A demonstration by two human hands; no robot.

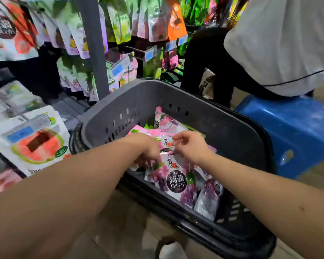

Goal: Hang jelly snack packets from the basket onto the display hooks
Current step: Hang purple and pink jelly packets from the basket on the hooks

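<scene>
A grey plastic basket (223,128) stands on the floor in front of me, holding several pink-and-purple grape jelly packets (176,181). Both my hands are down inside it. My left hand (148,152) curls its fingers round the edge of the packets at the pile's left side. My right hand (191,146) pinches the top of a packet in the middle of the pile. Display hooks (137,50) with hanging snack packets and blue price tags fill the rack behind the basket.
A grey upright post (94,49) of the rack rises left of the basket. Watermelon packets (36,144) hang at the lower left. A person in a white shirt sits on a blue stool (292,131) at the right, close to the basket.
</scene>
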